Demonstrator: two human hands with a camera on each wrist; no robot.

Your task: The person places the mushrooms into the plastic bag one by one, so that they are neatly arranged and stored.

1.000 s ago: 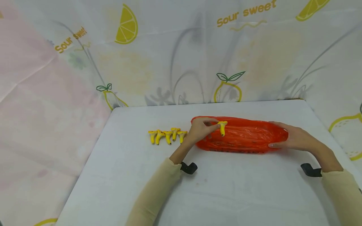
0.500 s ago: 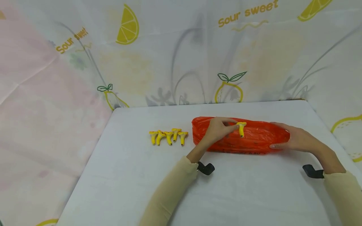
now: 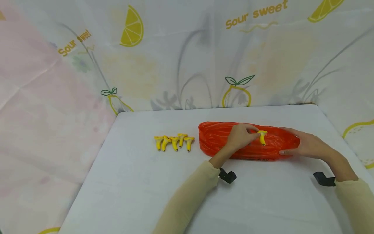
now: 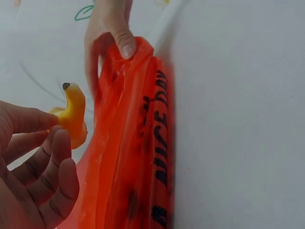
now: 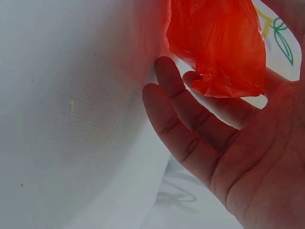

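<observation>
My left hand (image 3: 241,136) pinches a small yellow chanterelle mushroom (image 3: 262,138) between thumb and fingertips, holding it over the red plastic bag (image 3: 214,138). In the left wrist view, the mushroom (image 4: 74,114) has its dark-tipped stem upward in the picture. The red bag (image 4: 128,157) lies long and crumpled, with black lettering along one side. At its right end my right hand (image 3: 311,144) holds it, the thumb on the near side and fingers at the far side. From the right wrist, the bag's end (image 5: 219,52) shows between this hand's thumb and curved fingers. The bag's opening cannot be made out.
Several more yellow mushrooms (image 3: 174,143) lie in a loose row on the white table (image 3: 131,188), left of the bag. A printed cloth (image 3: 175,58) with lemon drawings hangs behind the table. Black straps with mounts sit on both wrists.
My left hand has moved rightward along the bag with the mushroom, from its left part towards its right end. The right hand stays at the bag's right end.
</observation>
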